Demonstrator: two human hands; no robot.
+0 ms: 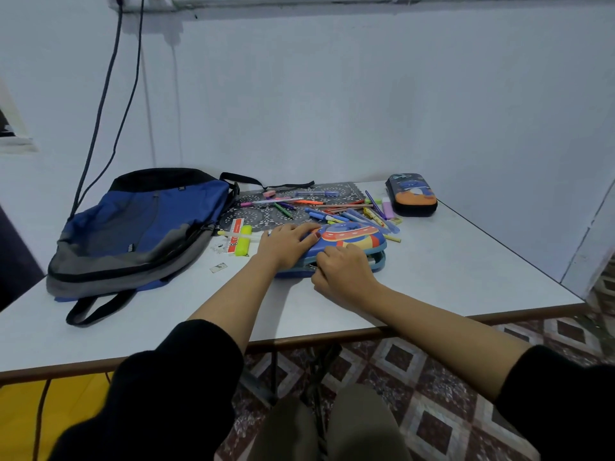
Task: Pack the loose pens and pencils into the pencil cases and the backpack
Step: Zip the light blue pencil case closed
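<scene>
Left grip [289,242]: flat, fingers straight, pressing on the UFO pencil case [352,239].
Right grip [342,271]: curled onto that case's front zip edge.
Case position: mid-desk [449,267], just before the loose pens [319,207].
Backpack [139,227]: lying at left.

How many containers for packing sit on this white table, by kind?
Pencil cases: 2 (blue spaceship-print hard case, dark blue-and-orange hard case)
Backpacks: 1 (blue and grey fabric backpack)
Total: 3

White table [449,271] bears a backpack [133,227], a patterned mat [253,212], a near case [352,239], a far case [412,194], a yellow highlighter [243,244], perhaps a ruler [235,231].
</scene>
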